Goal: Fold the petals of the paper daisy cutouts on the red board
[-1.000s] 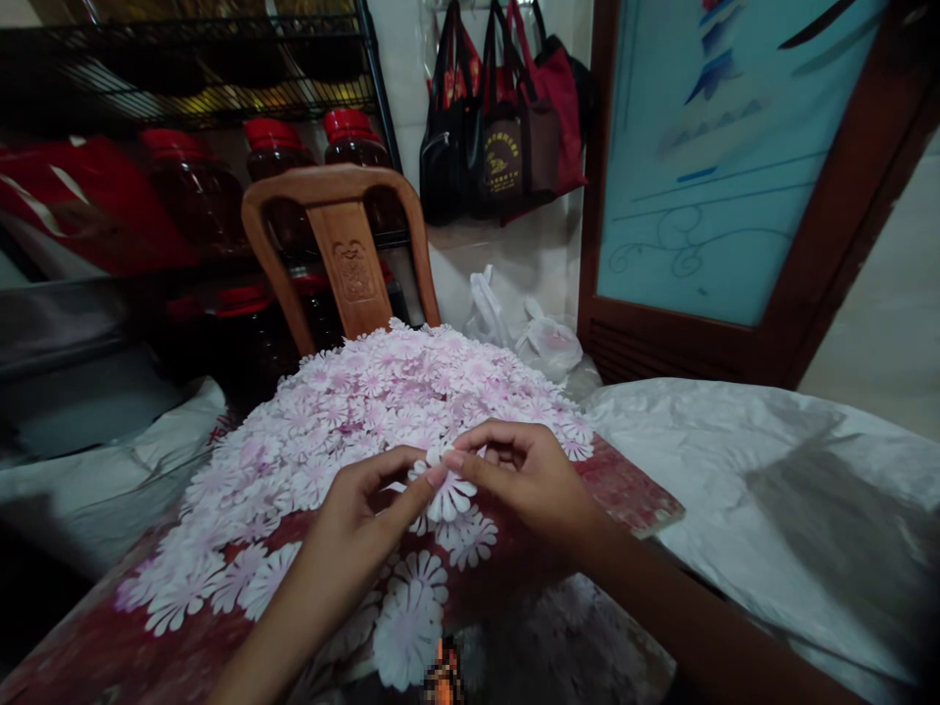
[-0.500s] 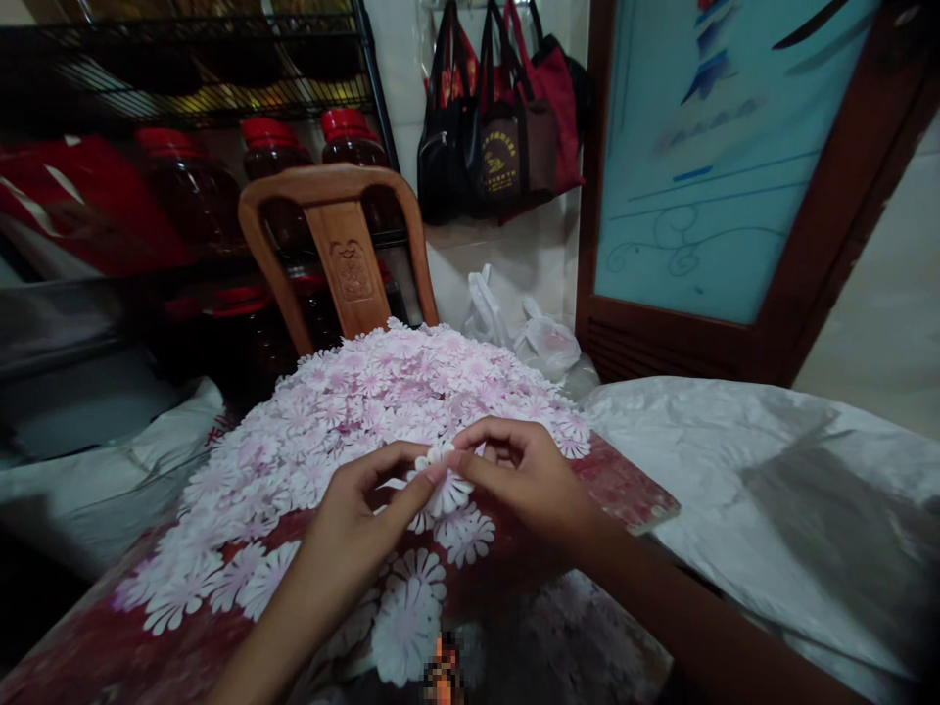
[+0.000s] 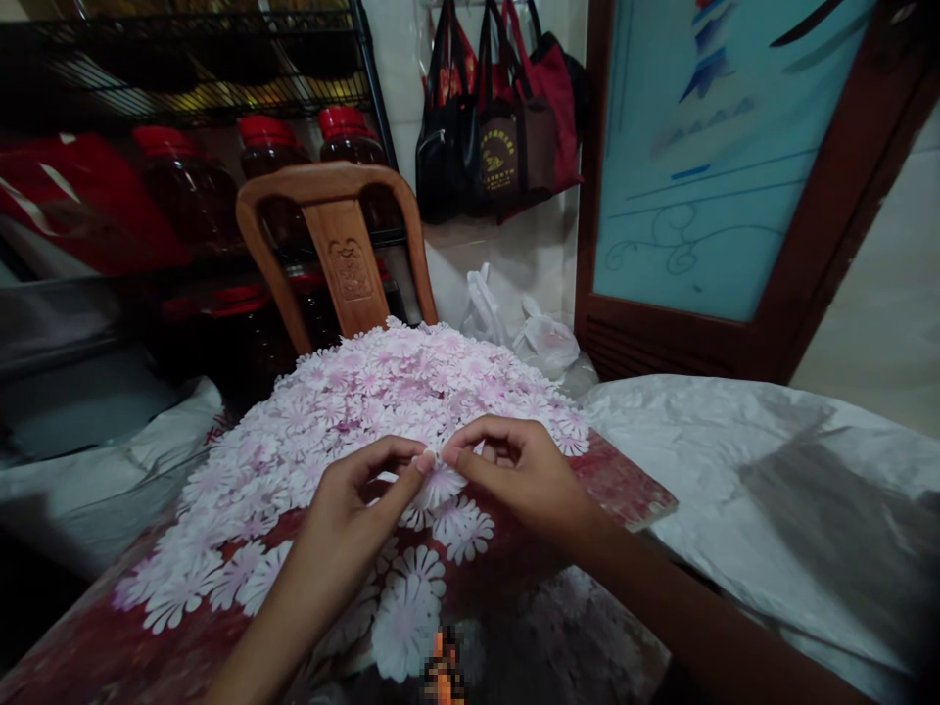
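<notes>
Between my two hands is a white and pale pink artificial flower piece (image 3: 443, 484), pinched at its upper edge. My left hand (image 3: 367, 490) grips it from the left with thumb and forefinger. From the right, my right hand (image 3: 518, 470) closes its thumb and forefinger on the same piece, its other fingers curled in. Just beneath the hands lie a loose flower piece (image 3: 464, 531) and, nearer to me, another flower piece (image 3: 407, 627). A large heap of flower pieces (image 3: 382, 392) spreads behind the hands over the dark red table (image 3: 628, 480).
Past the heap stands a carved wooden chair (image 3: 351, 264), with red-lidded jars (image 3: 345, 137) on a rack behind it. White sacking (image 3: 734, 441) lies along the right side, and a white sack (image 3: 162, 441) is at the left. Bags (image 3: 499, 137) hang beside a door (image 3: 690, 166).
My fingertips have shifted slightly on the flower piece, and its upper petals show less between them. The hands otherwise keep nearly the same place, and the heap looks unchanged.
</notes>
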`<state>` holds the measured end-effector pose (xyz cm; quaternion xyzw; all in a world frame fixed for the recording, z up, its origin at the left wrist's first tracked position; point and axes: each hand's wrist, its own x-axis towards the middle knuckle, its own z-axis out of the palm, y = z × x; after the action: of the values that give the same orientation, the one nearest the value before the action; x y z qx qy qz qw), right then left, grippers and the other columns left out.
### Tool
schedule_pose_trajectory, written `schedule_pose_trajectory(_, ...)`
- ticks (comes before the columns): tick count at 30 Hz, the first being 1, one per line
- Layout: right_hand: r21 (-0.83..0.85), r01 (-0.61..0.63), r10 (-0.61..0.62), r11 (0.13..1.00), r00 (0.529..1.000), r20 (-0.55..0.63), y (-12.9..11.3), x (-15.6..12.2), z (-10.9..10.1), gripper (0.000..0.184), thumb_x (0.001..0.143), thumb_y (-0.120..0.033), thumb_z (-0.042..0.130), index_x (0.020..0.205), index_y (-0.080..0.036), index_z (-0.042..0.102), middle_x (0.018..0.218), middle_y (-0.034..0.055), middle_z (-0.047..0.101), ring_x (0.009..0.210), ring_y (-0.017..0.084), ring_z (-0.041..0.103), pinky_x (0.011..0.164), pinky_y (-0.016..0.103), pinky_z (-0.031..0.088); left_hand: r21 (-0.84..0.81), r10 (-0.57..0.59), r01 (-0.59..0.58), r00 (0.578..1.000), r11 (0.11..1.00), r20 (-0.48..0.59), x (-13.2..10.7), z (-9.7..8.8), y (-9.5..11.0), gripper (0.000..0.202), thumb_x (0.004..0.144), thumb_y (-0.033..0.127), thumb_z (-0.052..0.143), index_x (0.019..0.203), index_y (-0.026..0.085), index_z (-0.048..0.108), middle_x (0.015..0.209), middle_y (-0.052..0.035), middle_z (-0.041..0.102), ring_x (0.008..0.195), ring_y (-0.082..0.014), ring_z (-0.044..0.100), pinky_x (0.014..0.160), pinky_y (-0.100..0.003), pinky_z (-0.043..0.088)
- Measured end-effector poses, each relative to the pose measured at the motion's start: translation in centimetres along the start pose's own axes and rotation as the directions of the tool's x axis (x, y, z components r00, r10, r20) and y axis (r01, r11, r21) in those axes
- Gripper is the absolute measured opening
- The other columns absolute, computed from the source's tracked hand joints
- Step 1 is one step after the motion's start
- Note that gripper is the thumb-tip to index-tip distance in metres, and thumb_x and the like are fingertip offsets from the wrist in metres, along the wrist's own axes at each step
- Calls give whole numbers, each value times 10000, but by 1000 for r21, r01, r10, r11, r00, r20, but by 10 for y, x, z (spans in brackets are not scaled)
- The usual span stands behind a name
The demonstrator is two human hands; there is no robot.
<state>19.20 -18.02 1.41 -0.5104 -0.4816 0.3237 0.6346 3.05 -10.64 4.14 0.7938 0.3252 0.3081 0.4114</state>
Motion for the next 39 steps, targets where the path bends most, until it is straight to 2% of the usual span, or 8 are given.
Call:
schedule_pose_trajectory(4, 8, 36, -36, 999, 999, 8, 0, 0, -2, 196, 783, -321, 709, 847, -135, 713, 760, 12, 642, 622, 54, 477, 570, 201, 348, -31, -1, 0, 999, 1000, -38, 1, 2, 1, 380, 781, 512, 693, 958, 177, 678, 932, -29, 679, 864, -151, 591, 684, -198, 463)
schedule_pose_trajectory(7, 84, 6, -7, 996, 1000, 14, -3, 0, -3, 199, 781, -318, 716, 845, -130, 704, 744, 4, 637, 614, 47, 491, 573, 195, 359, -110, -42, 41, 999, 993, -11, 1, 5, 0, 436, 709, 483, 771, 1010, 185, 668, 963, -31, 662, 917, -167, 591, 683, -189, 468)
schedule_pose_trajectory(12, 218, -110, 108, 970, 994, 23, -8, -3, -1, 174, 771, -286, 728, 824, -128, 679, 544, -60, 500, 487, 26, 408, 493, 178, 332, -125, -63, 79, 990, 989, 129, -1, 6, -3, 293, 727, 399, 770, 741, 141, 632, 662, 36, 478, 612, -68, 411, 531, -147, 330)
schedule_pose_trajectory(18, 180, -130, 128, 975, 992, 21, -8, -2, 0, 255, 821, -389, 692, 828, -134, 692, 519, -52, 483, 468, 32, 405, 485, 185, 327, -121, -89, 101, 991, 988, 99, -1, 2, 3, 303, 753, 427, 739, 811, 143, 650, 737, 13, 550, 675, -92, 460, 587, -161, 363)
schedule_pose_trajectory(23, 251, -158, 146, 955, 987, 65, -2, -1, 1, 342, 648, -371, 848, 836, -135, 687, 701, -15, 619, 587, 40, 503, 564, 182, 373, -108, -112, 113, 994, 988, 15, -6, 1, 10, 298, 771, 421, 718, 760, 156, 584, 652, 34, 512, 636, -87, 428, 585, -161, 344)
schedule_pose_trajectory(27, 218, -140, 125, 966, 989, 84, 1, -1, 2, 413, 639, -457, 843, 824, -129, 673, 747, 22, 649, 658, 83, 561, 618, 216, 405, -130, -112, 111, 994, 985, 0, -6, 0, 6, 318, 763, 438, 720, 761, 164, 557, 716, 7, 581, 697, -117, 496, 621, -182, 380)
schedule_pose_trajectory(33, 93, -77, 70, 993, 995, 68, 2, 0, 0, 404, 671, -482, 812, 831, -130, 693, 760, 47, 665, 650, 102, 553, 634, 249, 426, -125, -35, 30, 999, 992, -35, 1, -2, -3, 343, 709, 436, 783, 749, 158, 585, 615, 49, 428, 598, -79, 375, 536, -160, 316)
schedule_pose_trajectory(39, 108, -54, 51, 993, 998, 30, 0, -1, 0, 351, 647, -396, 835, 813, -116, 703, 761, 48, 667, 665, 113, 567, 671, 273, 455, -98, -29, 28, 1000, 995, -5, -2, -2, -2, 373, 741, 459, 755, 724, 155, 540, 626, 49, 404, 598, -70, 359, 532, -150, 305)
